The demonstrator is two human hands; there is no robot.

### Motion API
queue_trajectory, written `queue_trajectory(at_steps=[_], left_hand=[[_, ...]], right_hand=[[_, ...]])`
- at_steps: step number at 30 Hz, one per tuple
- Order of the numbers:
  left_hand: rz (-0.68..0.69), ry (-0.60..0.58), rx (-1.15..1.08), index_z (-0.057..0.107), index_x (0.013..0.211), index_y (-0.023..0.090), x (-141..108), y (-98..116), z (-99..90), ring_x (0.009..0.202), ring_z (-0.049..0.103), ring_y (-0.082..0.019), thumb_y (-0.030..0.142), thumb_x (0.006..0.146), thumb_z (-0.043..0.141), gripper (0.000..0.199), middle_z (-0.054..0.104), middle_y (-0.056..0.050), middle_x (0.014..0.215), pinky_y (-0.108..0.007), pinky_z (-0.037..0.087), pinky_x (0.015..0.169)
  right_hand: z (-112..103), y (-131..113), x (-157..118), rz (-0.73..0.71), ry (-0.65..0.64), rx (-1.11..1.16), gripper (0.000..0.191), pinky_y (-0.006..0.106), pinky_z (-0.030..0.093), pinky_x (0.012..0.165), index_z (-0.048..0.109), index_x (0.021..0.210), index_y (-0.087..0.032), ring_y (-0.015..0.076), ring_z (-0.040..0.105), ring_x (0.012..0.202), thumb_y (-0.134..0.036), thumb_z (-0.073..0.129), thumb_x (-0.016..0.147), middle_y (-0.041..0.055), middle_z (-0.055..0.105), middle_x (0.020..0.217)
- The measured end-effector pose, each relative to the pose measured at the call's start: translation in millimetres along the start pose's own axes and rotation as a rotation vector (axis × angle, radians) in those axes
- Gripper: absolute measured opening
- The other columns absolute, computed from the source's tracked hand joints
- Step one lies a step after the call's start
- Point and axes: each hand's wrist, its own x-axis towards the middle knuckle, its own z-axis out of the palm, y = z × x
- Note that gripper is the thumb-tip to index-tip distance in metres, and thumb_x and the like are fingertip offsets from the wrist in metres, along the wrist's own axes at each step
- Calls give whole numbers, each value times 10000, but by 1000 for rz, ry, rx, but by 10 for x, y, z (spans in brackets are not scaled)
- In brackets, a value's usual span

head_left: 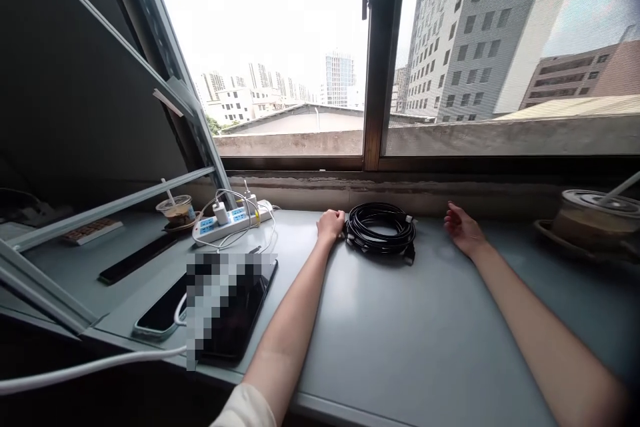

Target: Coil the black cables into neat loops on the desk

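Note:
A black cable (380, 250) lies in a round coil on the grey desk below the window, its connector ends showing at the right of the coil. Just left of it my left hand (330, 224) rests on the desk, closed in a loose fist. Its knuckles are beside the coil; whether they touch it I cannot tell. To the right of the coil, apart from it, my right hand (465, 232) lies on its side with the fingers loosely bent and nothing in them.
At left, a white power strip (233, 222) with plugged-in chargers stands behind a tablet (233, 327) and phones. A metal shelf frame (200, 117) slants over that side. Iced drink cups stand at far left (176, 210) and far right (595, 220).

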Motion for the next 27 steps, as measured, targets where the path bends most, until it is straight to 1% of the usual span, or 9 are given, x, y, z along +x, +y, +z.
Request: queue_trajectory(at_steps=[3,6,11,17,23,27], left_hand=[[7,0,-29,706,723,198,42,12,14,806,630,-204,365,865,347,421,702,-94,846,-272,396,666],[15,6,-56,698,700,192,78,18,33,793,628,-199,360,866,335,433,701,-93,832,-267,389,654],[31,15,-89,687,678,190,128,21,72,782,624,-194,351,859,335,428,699,-92,812,-261,376,636],[28,16,-108,692,684,191,152,26,92,786,625,-197,343,852,352,409,698,-97,809,-261,382,649],[23,11,-116,694,681,197,145,22,88,782,630,-198,357,856,355,414,698,-95,799,-260,389,660],[19,14,-117,688,668,196,145,23,89,777,632,-199,360,855,358,412,698,-94,791,-261,388,653]], right_hand=[[-14,-42,2,37,-17,83,41,105,418,345,622,792,-208,34,497,406,-187,587,795,-63,565,542],[-7,-60,-6,61,-37,118,69,109,398,337,619,784,-201,31,481,407,-183,559,813,-60,558,545],[-3,-74,-15,84,-54,130,64,117,386,336,626,800,-190,34,469,422,-167,567,797,-49,553,560],[-16,-93,-29,89,-75,143,60,116,383,345,630,797,-187,30,447,434,-195,575,774,-42,538,573],[-34,-96,-25,89,-89,127,92,120,391,356,640,801,-203,31,435,449,-229,639,713,-41,516,589],[-34,-101,-10,102,-83,127,72,134,392,346,634,788,-226,43,427,454,-235,630,717,-36,516,593]])
